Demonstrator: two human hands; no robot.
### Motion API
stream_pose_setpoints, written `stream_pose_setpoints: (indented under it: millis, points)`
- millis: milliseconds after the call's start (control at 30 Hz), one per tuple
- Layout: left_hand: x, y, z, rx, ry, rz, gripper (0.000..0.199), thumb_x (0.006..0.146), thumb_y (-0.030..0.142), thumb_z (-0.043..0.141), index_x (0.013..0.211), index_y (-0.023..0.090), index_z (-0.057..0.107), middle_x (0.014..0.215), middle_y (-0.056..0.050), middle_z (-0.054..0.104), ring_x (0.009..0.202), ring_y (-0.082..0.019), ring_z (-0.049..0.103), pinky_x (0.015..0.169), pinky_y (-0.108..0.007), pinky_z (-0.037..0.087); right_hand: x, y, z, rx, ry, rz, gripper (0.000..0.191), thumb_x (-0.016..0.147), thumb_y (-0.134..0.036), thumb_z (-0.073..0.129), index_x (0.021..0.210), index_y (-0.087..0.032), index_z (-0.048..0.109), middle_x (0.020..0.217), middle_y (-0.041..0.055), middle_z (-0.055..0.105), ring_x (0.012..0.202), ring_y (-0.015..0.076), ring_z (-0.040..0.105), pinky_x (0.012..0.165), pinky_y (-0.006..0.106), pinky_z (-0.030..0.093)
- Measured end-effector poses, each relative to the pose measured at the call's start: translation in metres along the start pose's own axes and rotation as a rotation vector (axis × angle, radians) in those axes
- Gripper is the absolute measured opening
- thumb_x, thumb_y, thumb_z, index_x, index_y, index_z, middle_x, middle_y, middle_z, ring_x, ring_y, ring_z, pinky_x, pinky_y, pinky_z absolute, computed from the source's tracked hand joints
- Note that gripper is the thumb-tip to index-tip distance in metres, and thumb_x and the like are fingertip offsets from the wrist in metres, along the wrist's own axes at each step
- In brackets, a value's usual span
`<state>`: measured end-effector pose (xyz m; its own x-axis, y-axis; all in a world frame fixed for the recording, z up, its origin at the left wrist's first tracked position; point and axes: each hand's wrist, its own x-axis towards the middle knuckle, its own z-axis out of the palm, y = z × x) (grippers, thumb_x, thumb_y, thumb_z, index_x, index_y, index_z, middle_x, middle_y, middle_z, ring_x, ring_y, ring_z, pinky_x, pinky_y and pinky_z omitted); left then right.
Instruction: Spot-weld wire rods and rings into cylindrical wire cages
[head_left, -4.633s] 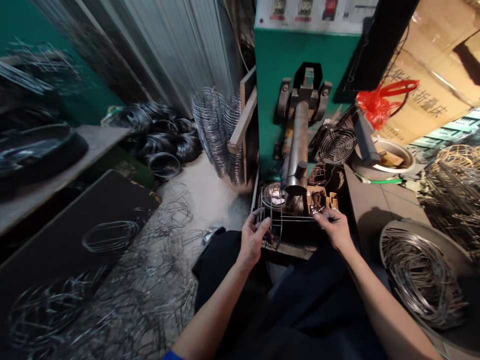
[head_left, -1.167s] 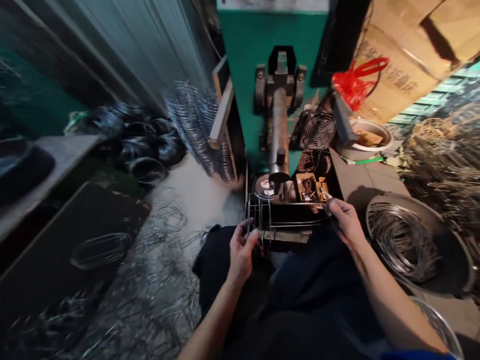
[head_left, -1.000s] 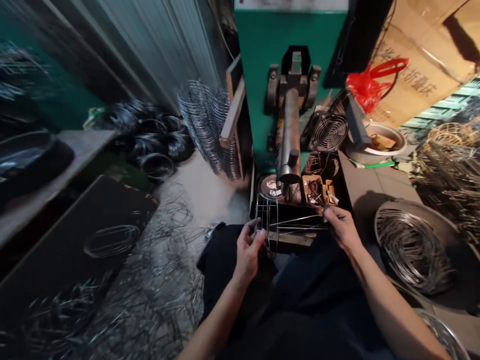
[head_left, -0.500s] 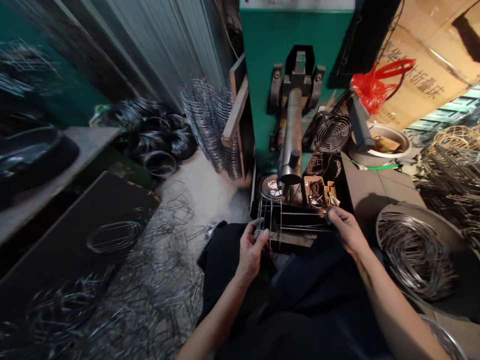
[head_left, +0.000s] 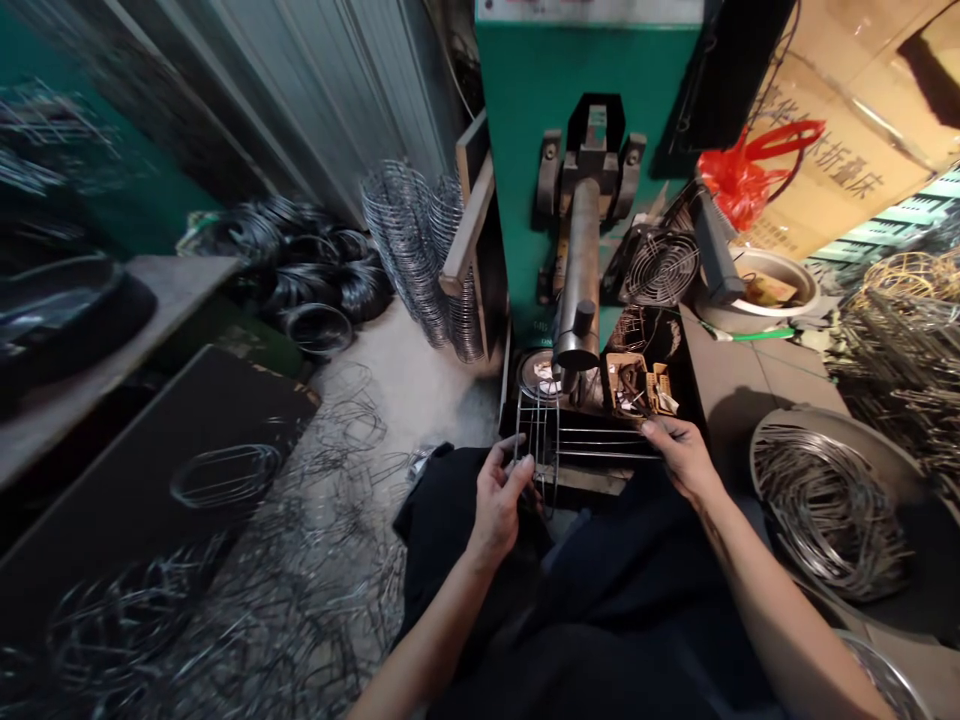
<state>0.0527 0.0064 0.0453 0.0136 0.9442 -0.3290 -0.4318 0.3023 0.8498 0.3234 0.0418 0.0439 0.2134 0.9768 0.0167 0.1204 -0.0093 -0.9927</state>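
Observation:
My left hand point(head_left: 501, 495) is closed around the near side of a wire frame point(head_left: 556, 445), a rounded loop with cross wires standing just below the machine's metal arm. From the loop, thin straight wires point(head_left: 604, 431) run to the right. Their far end is pinched between the thumb and fingers of my right hand point(head_left: 684, 455). Whether the wires are joined to the loop I cannot tell. Above the frame, the thick cylindrical metal arm point(head_left: 581, 270) juts out from a green machine point(head_left: 517, 130).
Beneath the arm lie a round dish point(head_left: 527, 375) and a small yellow basket point(head_left: 621, 375). At right stands a wide basin point(head_left: 769, 425) of bent wire pieces. Wire loops point(head_left: 225, 475) lie on a dark board at left, with loose wire scattered on the floor. Stacked wire rings point(head_left: 405, 245) lean beside the machine.
My right hand has shifted slightly left and its fingers have turned. The straight wires between my hands show more clearly. My left hand keeps its hold on the frame.

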Motion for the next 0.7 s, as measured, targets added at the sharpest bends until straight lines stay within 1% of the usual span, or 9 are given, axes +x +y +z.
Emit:
stream_pose_setpoints:
  millis: [200, 267, 367, 500, 700]
  points:
    - [0.004, -0.001, 0.001, -0.011, -0.004, 0.006, 0.06, 0.077, 0.045, 0.08, 0.125, 0.019, 0.055, 0.061, 0.006, 0.057, 0.045, -0.01, 0.053, 0.042, -0.021, 0.048, 0.007, 0.0, 0.001, -0.033, -0.025, 0.008, 0.058, 0.072, -0.067, 0.077, 0.053, -0.02, 0.05, 0.054, -0.0021, 0.04, 0.055, 0.0125, 0.034, 0.054, 0.028, 0.03]
    - [0.005, -0.001, 0.002, -0.015, -0.002, 0.006, 0.06, 0.077, 0.044, 0.081, 0.125, 0.019, 0.055, 0.061, 0.006, 0.057, 0.045, -0.01, 0.053, 0.042, -0.021, 0.048, 0.009, 0.001, 0.001, -0.055, -0.046, 0.007, 0.057, 0.073, -0.067, 0.077, 0.054, -0.019, 0.052, 0.055, -0.0011, 0.043, 0.056, 0.0134, 0.037, 0.054, 0.028, 0.031]
    - [0.006, 0.0, 0.004, -0.029, 0.004, 0.003, 0.062, 0.076, 0.045, 0.082, 0.125, 0.018, 0.054, 0.06, 0.007, 0.056, 0.044, -0.01, 0.052, 0.041, -0.021, 0.048, 0.012, 0.003, 0.001, -0.067, -0.045, 0.005, 0.057, 0.073, -0.068, 0.077, 0.054, -0.019, 0.053, 0.055, -0.0007, 0.044, 0.057, 0.0138, 0.038, 0.055, 0.028, 0.031]
    - [0.01, 0.001, 0.006, -0.045, 0.001, 0.012, 0.063, 0.075, 0.044, 0.082, 0.124, 0.016, 0.053, 0.059, 0.007, 0.056, 0.044, -0.01, 0.052, 0.041, -0.021, 0.048, 0.019, 0.007, 0.001, -0.056, -0.038, 0.002, 0.06, 0.072, -0.068, 0.077, 0.052, -0.02, 0.049, 0.054, -0.0016, 0.041, 0.056, 0.013, 0.036, 0.055, 0.028, 0.031]
    - [0.017, 0.004, 0.009, -0.046, -0.001, 0.024, 0.064, 0.076, 0.045, 0.082, 0.125, 0.017, 0.052, 0.058, 0.007, 0.056, 0.044, -0.011, 0.053, 0.04, -0.021, 0.048, 0.032, 0.007, 0.005, -0.014, -0.03, -0.023, 0.067, 0.069, -0.068, 0.079, 0.048, -0.021, 0.036, 0.051, -0.0041, 0.032, 0.053, 0.0112, 0.029, 0.053, 0.028, 0.029]
